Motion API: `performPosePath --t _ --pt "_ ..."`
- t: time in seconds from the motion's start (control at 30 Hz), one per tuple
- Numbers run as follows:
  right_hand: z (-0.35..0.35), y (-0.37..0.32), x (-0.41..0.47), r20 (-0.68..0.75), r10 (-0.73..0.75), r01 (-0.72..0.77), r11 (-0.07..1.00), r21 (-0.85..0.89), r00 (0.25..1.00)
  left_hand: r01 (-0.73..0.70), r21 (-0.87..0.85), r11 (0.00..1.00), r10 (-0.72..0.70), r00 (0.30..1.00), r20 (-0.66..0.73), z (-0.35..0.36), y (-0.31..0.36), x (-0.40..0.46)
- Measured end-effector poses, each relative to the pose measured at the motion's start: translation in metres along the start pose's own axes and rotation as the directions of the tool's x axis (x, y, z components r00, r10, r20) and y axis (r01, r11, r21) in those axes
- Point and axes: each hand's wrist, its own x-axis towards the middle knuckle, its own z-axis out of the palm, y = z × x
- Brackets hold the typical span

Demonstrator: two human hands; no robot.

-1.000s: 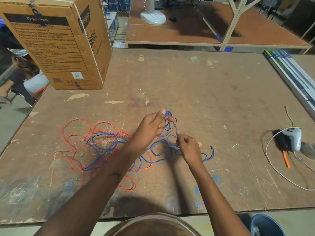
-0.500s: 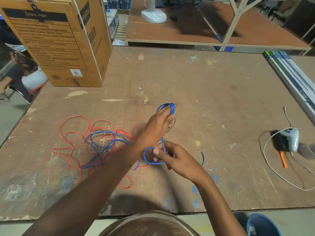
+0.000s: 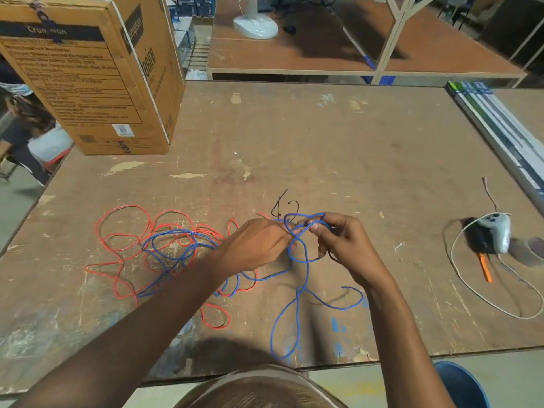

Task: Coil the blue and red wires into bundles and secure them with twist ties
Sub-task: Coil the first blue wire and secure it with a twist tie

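Note:
A blue wire [image 3: 297, 301] runs from a loose tangle at the left up into both hands and hangs down in a long loop toward the table's front edge. My left hand [image 3: 256, 245] pinches blue loops at the fingertips. My right hand [image 3: 341, 242] grips the same small blue coil from the right, fingers curled round it. A thin black twist tie [image 3: 281, 206] sticks up just behind the fingers. The red wire [image 3: 123, 240] lies spread in loose loops at the left, mixed with the blue one.
A large cardboard box [image 3: 97, 75] stands at the table's back left. At the right lie a grey controller [image 3: 496, 234] with a white cable [image 3: 468, 293] and an orange tool [image 3: 485, 267]. Long boxes [image 3: 500, 128] line the right edge. A blue bin [image 3: 462, 384] sits below the front edge.
My right hand has risen from below the left hand to meet it at the blue coil. A long blue loop now hangs toward the front edge, and less blue wire lies in the tangle.

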Motion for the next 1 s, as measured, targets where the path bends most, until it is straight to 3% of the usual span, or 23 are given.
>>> performPosePath --t 0.13,0.23,0.37,0.43,0.5,0.57,0.77,0.9,0.97,1.0 --pt "0.001 0.011 0.016 0.111 0.188 -0.215 0.914 0.344 0.976 0.084 0.033 0.996 -0.087 0.99 0.11 0.0 -0.002 -0.006" --pt "0.008 0.022 0.025 0.141 0.303 -0.329 0.912 0.244 0.943 0.047 0.005 0.999 -0.047 0.983 0.176 0.0 0.0 -0.014" --pt "0.005 0.038 0.039 0.055 0.455 -0.458 0.881 0.117 0.889 0.053 -0.175 0.983 -0.021 0.984 0.179 -0.006 -0.004 -0.024" --pt "0.002 0.038 0.038 0.171 0.449 -0.459 0.888 0.022 0.877 0.119 -0.3 0.946 -0.057 0.977 0.208 -0.01 -0.002 -0.024" --pt "0.002 0.035 0.033 0.328 0.408 -0.443 0.896 0.036 0.852 0.247 -0.456 0.855 -0.156 0.961 0.228 -0.01 -0.002 -0.022" --pt "0.001 0.033 0.029 0.373 0.363 -0.455 0.868 0.196 0.853 0.336 -0.61 0.718 -0.248 0.942 0.226 -0.006 -0.008 -0.017" --pt "-0.001 0.055 0.014 0.045 0.25 -0.253 0.925 0.283 0.967 0.482 -0.798 0.363 -0.432 0.845 0.314 -0.001 -0.008 -0.006" --pt "0.003 0.064 -0.018 0.157 0.202 -0.243 0.915 0.321 0.967 0.52 -0.846 0.115 -0.46 0.783 0.419 0.009 -0.005 -0.006" --pt "0.009 0.066 -0.029 0.148 0.161 -0.187 0.965 0.186 0.976 0.563 -0.821 0.101 -0.502 0.741 0.446 0.011 0.002 -0.003" --pt "0.012 0.064 -0.032 0.06 0.113 -0.119 0.985 0.124 0.992 0.606 -0.783 0.143 -0.54 0.711 0.451 0.012 0.004 -0.001"
